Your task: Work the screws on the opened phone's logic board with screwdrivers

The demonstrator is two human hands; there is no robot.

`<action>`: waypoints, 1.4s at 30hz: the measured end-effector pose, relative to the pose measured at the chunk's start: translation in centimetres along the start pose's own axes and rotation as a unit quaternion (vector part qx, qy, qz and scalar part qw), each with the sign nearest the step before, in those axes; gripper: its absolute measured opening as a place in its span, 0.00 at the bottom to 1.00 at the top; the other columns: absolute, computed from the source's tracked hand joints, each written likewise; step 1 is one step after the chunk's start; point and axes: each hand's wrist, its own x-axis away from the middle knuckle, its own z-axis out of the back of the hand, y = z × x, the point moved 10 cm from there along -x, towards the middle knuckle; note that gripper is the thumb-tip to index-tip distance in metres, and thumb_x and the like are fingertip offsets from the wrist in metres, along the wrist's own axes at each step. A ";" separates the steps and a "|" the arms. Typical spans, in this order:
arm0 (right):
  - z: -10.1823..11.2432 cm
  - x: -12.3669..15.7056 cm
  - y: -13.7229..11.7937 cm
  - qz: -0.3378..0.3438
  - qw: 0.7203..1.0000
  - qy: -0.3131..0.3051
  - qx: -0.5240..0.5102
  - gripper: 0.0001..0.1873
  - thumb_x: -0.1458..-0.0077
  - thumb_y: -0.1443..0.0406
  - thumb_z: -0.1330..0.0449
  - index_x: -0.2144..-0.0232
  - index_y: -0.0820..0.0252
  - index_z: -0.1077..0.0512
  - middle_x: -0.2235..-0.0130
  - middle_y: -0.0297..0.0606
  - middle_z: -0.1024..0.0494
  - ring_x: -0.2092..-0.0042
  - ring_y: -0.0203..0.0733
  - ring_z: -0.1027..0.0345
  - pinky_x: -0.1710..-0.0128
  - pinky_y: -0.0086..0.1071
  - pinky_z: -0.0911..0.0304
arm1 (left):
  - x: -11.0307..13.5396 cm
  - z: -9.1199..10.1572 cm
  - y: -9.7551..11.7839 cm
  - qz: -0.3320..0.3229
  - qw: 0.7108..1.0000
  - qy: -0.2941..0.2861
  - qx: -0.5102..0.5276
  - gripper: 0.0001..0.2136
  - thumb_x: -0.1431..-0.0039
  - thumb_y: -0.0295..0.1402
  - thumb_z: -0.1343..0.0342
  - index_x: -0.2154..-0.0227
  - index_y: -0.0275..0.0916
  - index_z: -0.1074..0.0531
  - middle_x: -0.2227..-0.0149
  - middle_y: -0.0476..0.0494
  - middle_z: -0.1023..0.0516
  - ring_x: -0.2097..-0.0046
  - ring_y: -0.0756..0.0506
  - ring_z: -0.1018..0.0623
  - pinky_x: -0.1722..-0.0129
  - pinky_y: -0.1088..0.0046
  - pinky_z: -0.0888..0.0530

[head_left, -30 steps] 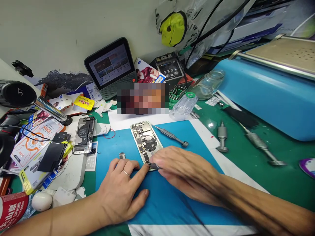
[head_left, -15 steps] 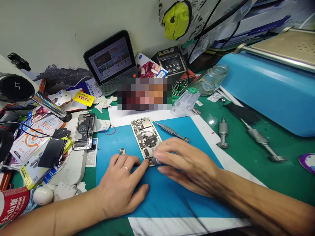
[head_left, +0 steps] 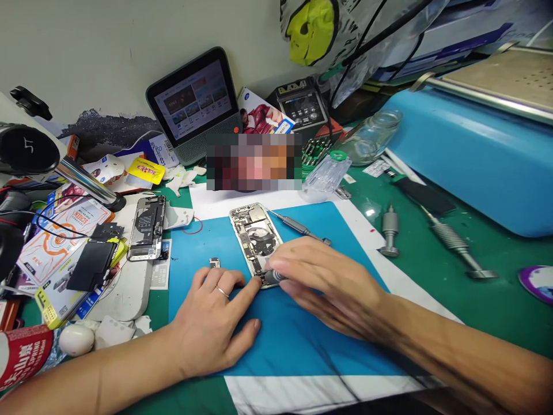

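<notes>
Phone (head_left: 256, 242) with bare parts (head_left: 245, 237) inside

Two hands (head_left: 216, 325), two opened phones (head_left: 254, 242), three loose screwdrivers (head_left: 390, 229).

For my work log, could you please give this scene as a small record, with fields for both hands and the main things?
left hand: index fingertip at the opened phone's lower end
right hand: around a grey tool, mostly hidden, near that same end
phone: on the blue mat, inner parts exposed
beside phone: screwdriver on its right, small loose part on its left
behind: display device, screen lit
</notes>
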 end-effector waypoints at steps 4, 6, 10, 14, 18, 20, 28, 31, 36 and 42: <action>0.1 -0.1 -0.1 -0.001 0.999 0.004 0.033 0.24 0.34 0.71 0.47 0.38 0.59 0.39 0.56 0.43 0.25 0.54 0.42 0.30 0.56 0.39 0.28 | 0.0 0.0 0.0 0.001 1.000 0.001 -0.004 0.23 0.33 0.37 0.50 0.38 0.34 0.38 0.51 0.34 0.28 0.51 0.36 0.29 0.53 0.52 0.36; -0.1 -0.2 -0.4 0.012 1.000 -0.005 0.026 0.26 0.34 0.73 0.50 0.36 0.59 0.42 0.54 0.44 0.24 0.52 0.43 0.29 0.54 0.39 0.29 | 0.0 0.0 0.0 -0.002 1.000 0.001 -0.001 0.23 0.33 0.37 0.50 0.38 0.33 0.38 0.51 0.34 0.28 0.51 0.36 0.29 0.53 0.52 0.36; 0.2 -0.3 -0.4 0.004 0.998 0.010 0.066 0.23 0.35 0.73 0.47 0.39 0.58 0.37 0.60 0.40 0.24 0.58 0.41 0.29 0.58 0.36 0.28 | 0.0 0.0 0.0 0.000 1.000 0.000 -0.001 0.23 0.33 0.37 0.50 0.38 0.34 0.38 0.50 0.34 0.28 0.51 0.36 0.29 0.53 0.52 0.35; 0.2 -0.2 -1.0 0.024 0.998 0.005 0.054 0.25 0.36 0.74 0.48 0.38 0.61 0.40 0.55 0.44 0.23 0.52 0.43 0.29 0.55 0.38 0.28 | 0.0 0.0 0.0 0.001 1.000 -0.002 0.001 0.23 0.33 0.37 0.50 0.38 0.34 0.37 0.50 0.34 0.28 0.51 0.36 0.30 0.53 0.51 0.35; 0.4 -0.3 -0.9 0.013 0.997 0.014 0.081 0.23 0.36 0.72 0.46 0.39 0.57 0.37 0.62 0.39 0.25 0.59 0.42 0.29 0.59 0.37 0.28 | 0.0 0.1 0.1 0.000 1.000 0.002 -0.005 0.22 0.33 0.37 0.50 0.40 0.34 0.36 0.50 0.34 0.28 0.51 0.36 0.30 0.52 0.51 0.34; 0.5 -0.4 -1.0 0.017 0.997 0.023 0.075 0.23 0.35 0.70 0.47 0.39 0.58 0.37 0.60 0.41 0.24 0.58 0.43 0.28 0.58 0.39 0.28 | 0.0 0.1 0.1 -0.001 1.000 -0.001 -0.009 0.22 0.33 0.36 0.50 0.39 0.34 0.37 0.50 0.34 0.28 0.51 0.36 0.30 0.53 0.50 0.33; 0.4 -0.4 -0.7 0.008 0.999 0.024 0.047 0.22 0.36 0.71 0.47 0.40 0.60 0.36 0.56 0.45 0.22 0.53 0.45 0.28 0.55 0.42 0.26 | -0.2 0.2 0.1 0.000 1.000 -0.001 -0.009 0.23 0.35 0.36 0.48 0.39 0.33 0.36 0.51 0.34 0.29 0.53 0.36 0.30 0.53 0.51 0.33; 0.0 -0.4 -0.7 0.017 1.000 0.011 0.018 0.24 0.36 0.75 0.49 0.39 0.64 0.38 0.53 0.47 0.20 0.48 0.45 0.29 0.51 0.41 0.26 | -0.2 0.3 0.1 0.000 1.000 -0.003 -0.006 0.23 0.35 0.35 0.48 0.39 0.32 0.36 0.51 0.34 0.29 0.53 0.36 0.30 0.53 0.51 0.34; 0.3 -0.7 -0.5 0.009 0.999 0.031 0.020 0.23 0.35 0.71 0.47 0.39 0.62 0.37 0.54 0.46 0.20 0.51 0.45 0.26 0.52 0.42 0.26 | -0.2 0.4 0.2 -0.003 1.000 0.002 0.000 0.22 0.35 0.35 0.48 0.40 0.33 0.36 0.51 0.34 0.29 0.53 0.36 0.31 0.54 0.51 0.34; -0.2 -1.1 -0.7 0.020 1.000 0.014 0.006 0.23 0.34 0.73 0.50 0.38 0.60 0.39 0.56 0.43 0.19 0.53 0.42 0.25 0.53 0.41 0.25 | -0.2 0.4 0.2 -0.005 1.000 0.009 -0.005 0.23 0.35 0.35 0.47 0.39 0.33 0.37 0.51 0.34 0.29 0.54 0.36 0.31 0.55 0.52 0.34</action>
